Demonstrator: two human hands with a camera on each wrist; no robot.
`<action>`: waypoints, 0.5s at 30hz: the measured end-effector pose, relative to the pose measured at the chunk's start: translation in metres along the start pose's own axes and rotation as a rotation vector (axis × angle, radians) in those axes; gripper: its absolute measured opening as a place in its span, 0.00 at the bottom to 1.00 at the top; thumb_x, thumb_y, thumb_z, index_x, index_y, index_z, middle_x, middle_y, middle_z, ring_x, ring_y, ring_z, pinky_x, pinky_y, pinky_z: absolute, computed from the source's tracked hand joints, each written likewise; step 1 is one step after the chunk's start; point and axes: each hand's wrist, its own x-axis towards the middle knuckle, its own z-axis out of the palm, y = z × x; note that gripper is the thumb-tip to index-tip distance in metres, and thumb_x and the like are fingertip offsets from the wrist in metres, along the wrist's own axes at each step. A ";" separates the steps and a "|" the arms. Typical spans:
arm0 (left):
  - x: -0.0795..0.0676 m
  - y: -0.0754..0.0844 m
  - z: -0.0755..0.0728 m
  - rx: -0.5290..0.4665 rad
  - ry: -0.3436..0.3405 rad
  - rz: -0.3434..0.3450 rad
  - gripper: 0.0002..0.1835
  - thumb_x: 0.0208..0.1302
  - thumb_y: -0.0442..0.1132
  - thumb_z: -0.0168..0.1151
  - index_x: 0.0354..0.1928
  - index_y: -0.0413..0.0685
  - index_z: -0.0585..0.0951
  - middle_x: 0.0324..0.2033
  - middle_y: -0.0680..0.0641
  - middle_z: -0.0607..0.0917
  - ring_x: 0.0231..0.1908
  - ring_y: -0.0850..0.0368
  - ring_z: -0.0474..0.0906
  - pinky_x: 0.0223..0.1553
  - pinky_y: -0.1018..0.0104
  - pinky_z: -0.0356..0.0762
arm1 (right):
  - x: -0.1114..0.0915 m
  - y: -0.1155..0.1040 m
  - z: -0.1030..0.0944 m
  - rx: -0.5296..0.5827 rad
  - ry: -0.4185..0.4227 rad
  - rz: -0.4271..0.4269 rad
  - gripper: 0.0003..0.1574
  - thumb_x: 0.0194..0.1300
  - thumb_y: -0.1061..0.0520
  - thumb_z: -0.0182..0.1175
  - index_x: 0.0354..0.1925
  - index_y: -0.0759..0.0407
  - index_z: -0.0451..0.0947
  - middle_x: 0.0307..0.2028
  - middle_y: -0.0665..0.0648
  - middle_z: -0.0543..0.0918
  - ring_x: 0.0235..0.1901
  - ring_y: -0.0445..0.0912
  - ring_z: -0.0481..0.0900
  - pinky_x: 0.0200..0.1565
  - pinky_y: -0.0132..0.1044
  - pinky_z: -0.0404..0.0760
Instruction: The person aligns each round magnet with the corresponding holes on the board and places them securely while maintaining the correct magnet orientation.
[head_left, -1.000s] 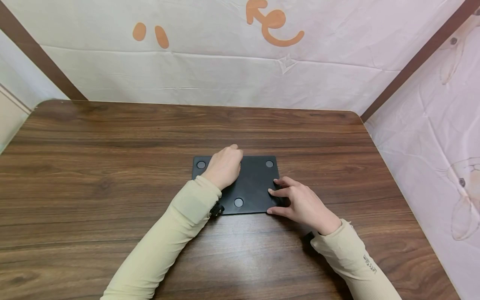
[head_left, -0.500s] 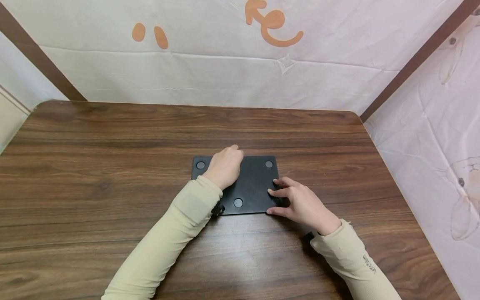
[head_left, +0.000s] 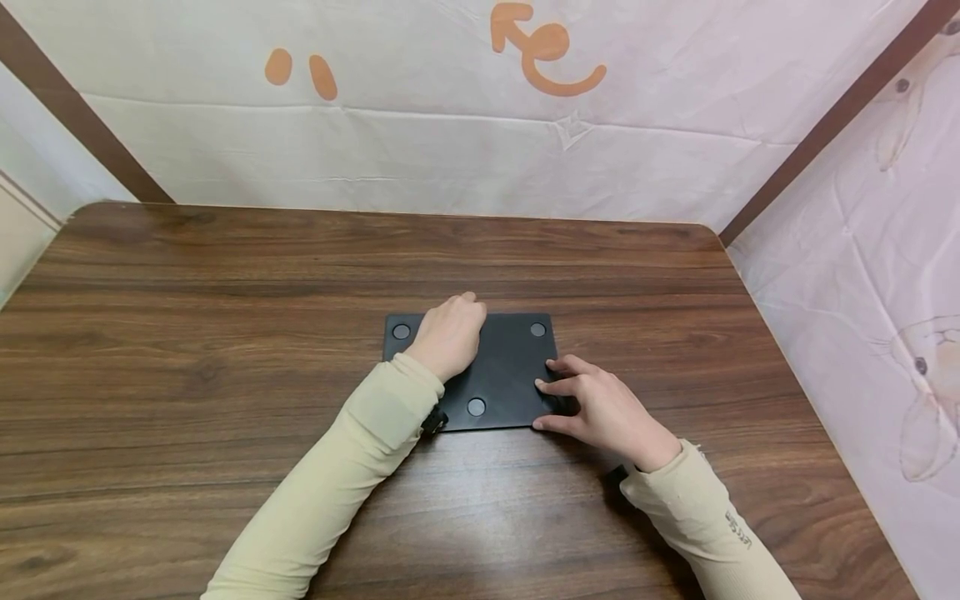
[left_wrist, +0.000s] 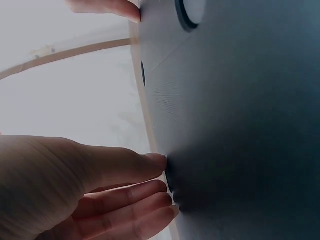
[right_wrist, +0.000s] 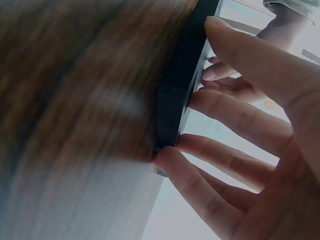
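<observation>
A flat black rectangular box (head_left: 510, 354) lies on the wooden table, its upward face carrying round grey pads (head_left: 476, 407). My left hand (head_left: 450, 333) reaches over its far middle part. In the left wrist view, that hand's thumb and fingertips come together on a low dark round pad (left_wrist: 169, 175) at the face, mostly covered by them. My right hand (head_left: 603, 408) holds the box's near right corner, with spread fingers bent over the right end and the thumb at the near edge. In the right wrist view, the box's side wall (right_wrist: 172, 85) shows.
The brown wood-grain table (head_left: 225, 283) surrounds the box. Behind it hangs a white cloth (head_left: 450, 150) with orange shapes, and another printed cloth (head_left: 847, 292) hangs along the right side. Dark wrist cameras sit at both sleeves.
</observation>
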 end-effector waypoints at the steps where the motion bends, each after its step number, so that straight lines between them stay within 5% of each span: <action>1: 0.000 0.000 0.000 0.000 0.000 -0.002 0.08 0.62 0.26 0.54 0.37 0.36 0.83 0.34 0.40 0.80 0.37 0.45 0.81 0.33 0.52 0.81 | 0.000 0.000 0.000 0.000 0.000 0.000 0.31 0.48 0.45 0.75 0.48 0.60 0.85 0.53 0.63 0.79 0.51 0.53 0.81 0.49 0.46 0.80; 15: -0.009 -0.001 -0.003 -0.002 -0.004 0.008 0.06 0.63 0.29 0.58 0.38 0.36 0.83 0.34 0.40 0.80 0.36 0.47 0.81 0.33 0.55 0.82 | 0.000 0.000 0.000 0.010 0.000 0.006 0.31 0.48 0.45 0.75 0.48 0.60 0.84 0.53 0.63 0.79 0.50 0.53 0.81 0.48 0.45 0.81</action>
